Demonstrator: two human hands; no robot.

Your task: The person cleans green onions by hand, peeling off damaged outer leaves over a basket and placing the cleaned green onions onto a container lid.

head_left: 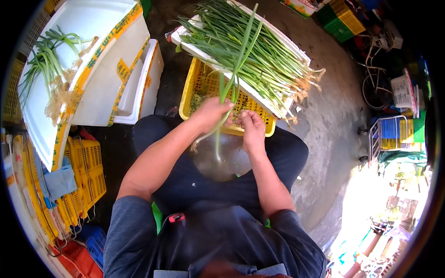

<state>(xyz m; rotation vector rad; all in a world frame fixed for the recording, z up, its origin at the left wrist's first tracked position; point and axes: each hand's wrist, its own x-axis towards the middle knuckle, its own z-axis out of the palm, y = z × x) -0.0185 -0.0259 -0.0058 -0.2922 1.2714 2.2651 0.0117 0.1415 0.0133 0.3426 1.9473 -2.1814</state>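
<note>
My left hand (211, 113) is wrapped round a few long green onions (241, 60), their leaves pointing up and away and their white root ends hanging below over my lap. Close to its right, my right hand (252, 127) has thumb and fingers pinched together; what is between them is too small to name. Both hands are above the near part of a yellow plastic crate (190, 88) with bits of leaf inside. Across the crate's far side lies a white foam tray (185, 44) heaped with a large pile of green onions (250, 51), roots toward the right.
At left, a white foam lid (92, 14) holds a smaller bunch of green onions (51, 69) on top of foam boxes (139, 88). Yellow crates (88, 171) stand below it. A wire cart (389, 132) is at the right, beyond the wet concrete floor (333, 88).
</note>
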